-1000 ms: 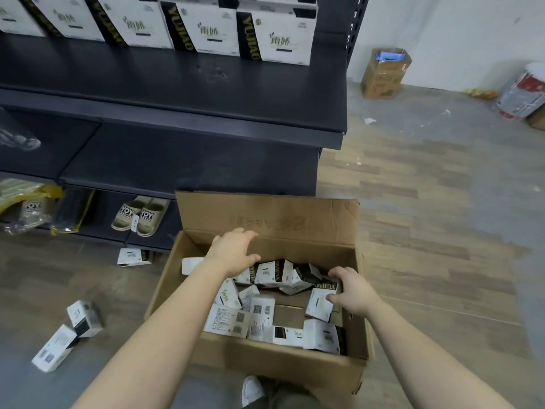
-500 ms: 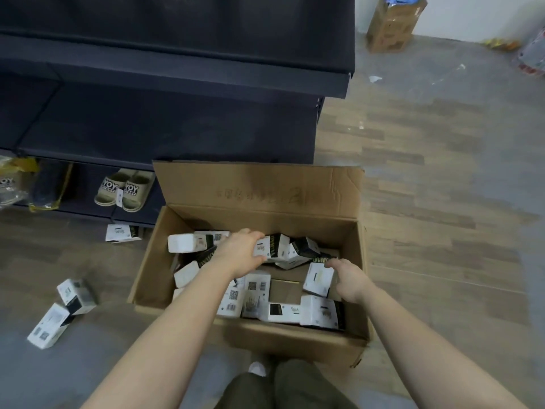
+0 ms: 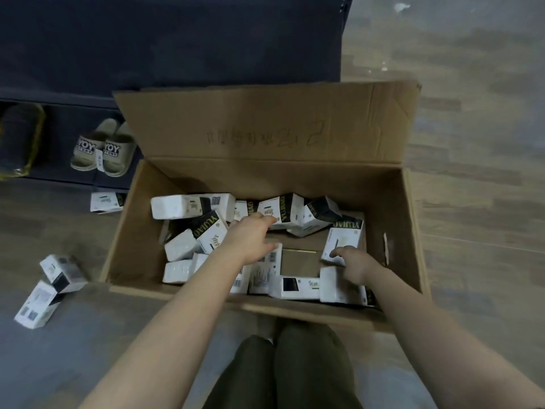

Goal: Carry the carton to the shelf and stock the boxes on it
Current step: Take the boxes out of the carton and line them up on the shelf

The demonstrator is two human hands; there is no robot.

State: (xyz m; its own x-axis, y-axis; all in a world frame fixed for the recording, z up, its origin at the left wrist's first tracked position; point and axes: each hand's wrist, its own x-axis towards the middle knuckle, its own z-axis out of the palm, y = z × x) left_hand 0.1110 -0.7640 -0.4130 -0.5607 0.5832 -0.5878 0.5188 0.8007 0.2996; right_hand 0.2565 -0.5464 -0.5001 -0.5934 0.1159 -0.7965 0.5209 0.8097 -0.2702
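Fingers (image 3: 259, 221): left hand (image 3: 249, 242) loosely spread over boxes (image 3: 182, 205); right hand (image 3: 356, 265) touching one box's edge, grip unclear. Carton (image 3: 265, 131) delivered, on floor (image 3: 472, 202) before shelf (image 3: 177, 39). Stocking outstanding: many boxes inside, three loose outside.

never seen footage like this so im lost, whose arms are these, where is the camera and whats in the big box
No machine here: a person wears a camera on the head, so the picture looks down along their own bare arms. An open carton sits on the floor before a dark shelf, small white and black boxes jumbled inside. The left hand reaches with straight fingers to a box at the back. The right hand lies on a white box; blur hides whether it grips. Loose boxes lie on the floor, slippers on the bottom shelf.
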